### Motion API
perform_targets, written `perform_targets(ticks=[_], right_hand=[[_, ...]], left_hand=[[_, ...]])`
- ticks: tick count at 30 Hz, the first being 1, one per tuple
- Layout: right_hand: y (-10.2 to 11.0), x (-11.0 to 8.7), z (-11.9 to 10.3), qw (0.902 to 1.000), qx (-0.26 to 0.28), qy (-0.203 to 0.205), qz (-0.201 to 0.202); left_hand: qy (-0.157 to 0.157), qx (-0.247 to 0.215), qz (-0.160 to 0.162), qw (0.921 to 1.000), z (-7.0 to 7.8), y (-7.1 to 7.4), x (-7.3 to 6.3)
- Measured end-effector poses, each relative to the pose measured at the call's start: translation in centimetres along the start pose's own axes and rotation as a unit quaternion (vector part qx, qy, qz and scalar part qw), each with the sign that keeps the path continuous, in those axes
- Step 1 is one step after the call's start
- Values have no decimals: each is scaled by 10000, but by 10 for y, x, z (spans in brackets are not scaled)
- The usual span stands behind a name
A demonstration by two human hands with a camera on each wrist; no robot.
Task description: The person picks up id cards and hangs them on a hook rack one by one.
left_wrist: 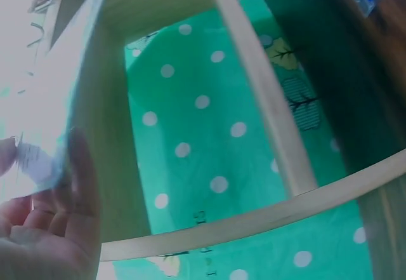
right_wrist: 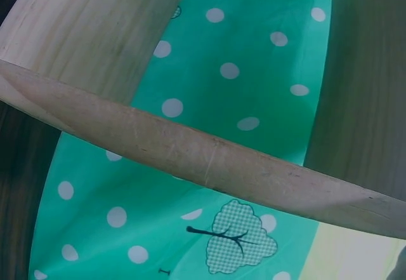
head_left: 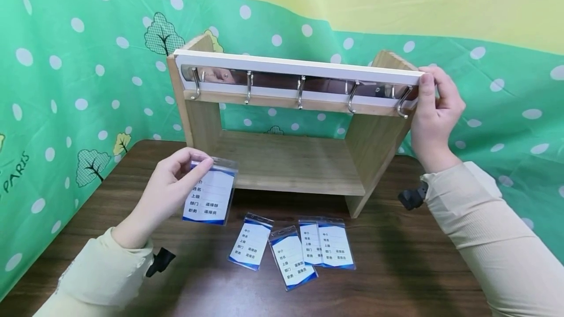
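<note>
My left hand [head_left: 178, 177] pinches a clear-sleeved badge card [head_left: 211, 194] by its top edge, in front of the shelf's lower left. In the left wrist view, the same badge card [left_wrist: 54, 96] shows as a pale, glare-washed sheet. A white rail with several metal hooks [head_left: 301, 92] runs along the front top of a wooden shelf [head_left: 291, 163]. At the rail's right end, my right hand [head_left: 440, 111] grips the corner, thumb on the front. No badge hangs from the hooks. The right hand is almost wholly outside the right wrist view.
Several more badge cards lie on the dark wooden table [head_left: 194, 278] before the shelf: one on the left [head_left: 251, 241], one in the middle [head_left: 292, 258], and an overlapping pair [head_left: 336, 243] on the right. A green dotted cloth [head_left: 88, 77] hangs behind.
</note>
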State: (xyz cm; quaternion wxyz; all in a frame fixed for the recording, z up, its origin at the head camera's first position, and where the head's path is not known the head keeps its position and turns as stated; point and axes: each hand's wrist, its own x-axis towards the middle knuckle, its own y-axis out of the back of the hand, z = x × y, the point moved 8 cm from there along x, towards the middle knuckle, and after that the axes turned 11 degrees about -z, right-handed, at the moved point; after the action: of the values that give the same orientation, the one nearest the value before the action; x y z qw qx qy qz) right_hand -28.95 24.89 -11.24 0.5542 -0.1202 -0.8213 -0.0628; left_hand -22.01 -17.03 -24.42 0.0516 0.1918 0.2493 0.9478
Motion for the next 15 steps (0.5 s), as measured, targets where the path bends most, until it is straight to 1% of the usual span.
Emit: perform_targets(ticks=[3, 6, 12, 15], right_hand=[[0, 0, -1, 10000, 93, 17, 6], [-1, 1, -2, 9999, 109, 34, -53], [0, 0, -1, 9998, -91, -48, -177], [1, 1, 1, 9997, -103, -78, -184]], left_hand=[[-125, -72, 222, 9996, 7, 7, 1], [-195, -161, 398, 9989, 10, 14, 3], [-330, -214, 549, 9977, 15, 24, 8], [-406, -251, 655, 9967, 20, 30, 12]])
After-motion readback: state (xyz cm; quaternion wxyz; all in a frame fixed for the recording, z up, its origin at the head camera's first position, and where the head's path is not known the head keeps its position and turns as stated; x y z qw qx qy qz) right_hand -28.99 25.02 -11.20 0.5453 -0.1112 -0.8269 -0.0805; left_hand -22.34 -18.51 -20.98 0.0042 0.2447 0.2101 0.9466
